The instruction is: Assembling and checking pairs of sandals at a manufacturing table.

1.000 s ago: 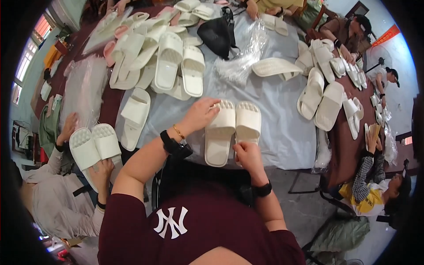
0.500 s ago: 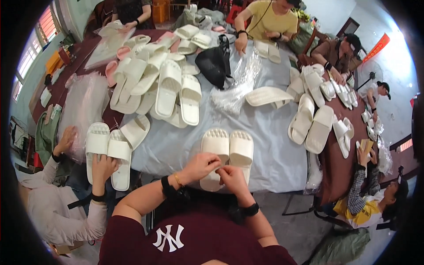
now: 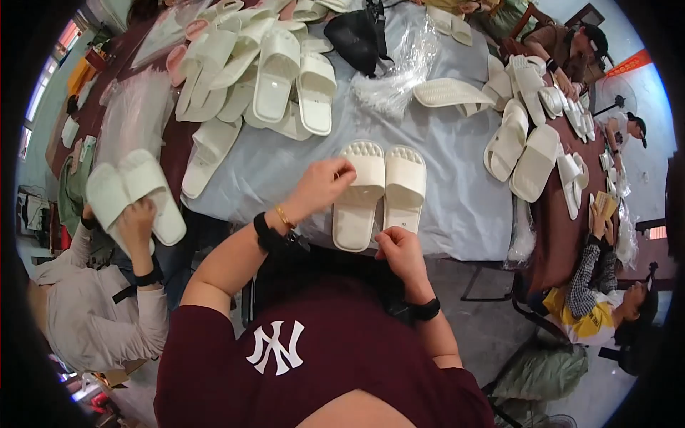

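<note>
A pair of white slippers (image 3: pixel 404 187) lies side by side near the table's front edge, straight ahead of me, toes pointing away. My left hand (image 3: pixel 328 180) hovers at the left slipper's strap with its fingers curled together. Just below the right slipper's heel is my right hand (image 3: pixel 401 251), closed in a pinch. Whether either hand holds something small or thin I cannot make out. The two hands are apart, one on each side of the pair.
On the left a co-worker's hand (image 3: pixel 135 221) holds another white pair. A slipper heap (image 3: pixel 275 78), a black bag (image 3: pixel 353 39) and clear plastic bags (image 3: pixel 396 85) lie farther back. More slippers (image 3: pixel 535 160) rest at the right, near other workers.
My hands, earlier together over the left slipper, have parted: left one up and leftward, right one down and rightward. The co-worker at left has lifted a pair of slippers off the table.
</note>
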Demonstrator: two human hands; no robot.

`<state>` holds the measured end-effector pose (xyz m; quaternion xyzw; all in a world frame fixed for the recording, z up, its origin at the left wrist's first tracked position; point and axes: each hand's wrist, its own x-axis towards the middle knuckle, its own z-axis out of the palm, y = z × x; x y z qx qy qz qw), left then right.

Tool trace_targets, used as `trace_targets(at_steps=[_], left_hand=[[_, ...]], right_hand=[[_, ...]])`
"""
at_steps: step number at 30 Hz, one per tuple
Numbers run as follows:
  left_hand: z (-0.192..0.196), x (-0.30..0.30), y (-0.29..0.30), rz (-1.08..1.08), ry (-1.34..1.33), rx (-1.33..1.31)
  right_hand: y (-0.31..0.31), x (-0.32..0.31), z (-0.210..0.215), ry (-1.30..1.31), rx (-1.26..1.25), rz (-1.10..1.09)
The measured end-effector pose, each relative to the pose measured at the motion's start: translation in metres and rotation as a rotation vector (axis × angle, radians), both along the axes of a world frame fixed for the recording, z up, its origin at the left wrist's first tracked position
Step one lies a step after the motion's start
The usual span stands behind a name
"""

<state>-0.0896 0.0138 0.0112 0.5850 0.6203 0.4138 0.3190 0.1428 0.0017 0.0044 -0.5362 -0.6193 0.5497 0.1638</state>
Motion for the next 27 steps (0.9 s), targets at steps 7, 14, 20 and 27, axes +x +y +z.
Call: trace_targets(at_steps=[7,14,20,27], left_hand=[[-0.013,-0.015,0.008,0.106,-0.016,0.025],[-0.016,-0.021,0.043,0.06,0.351,0.095],[-0.027,-0.015,0.074,-0.056,0.545,-0.181],[-0.043,-0.004,0.078,-0.069,0.29,-0.253]], right_hand=[[-0.005,-0.003,-0.015,-0.086,-0.063,-0.009],[0.031,-0.055,-0.014,0.0,0.168,-0.116],[0.036,-0.073,-0.027,0.001,0.325,-0.152],[0.026,-0.071,-0.029,0.026,0.271,-0.197]])
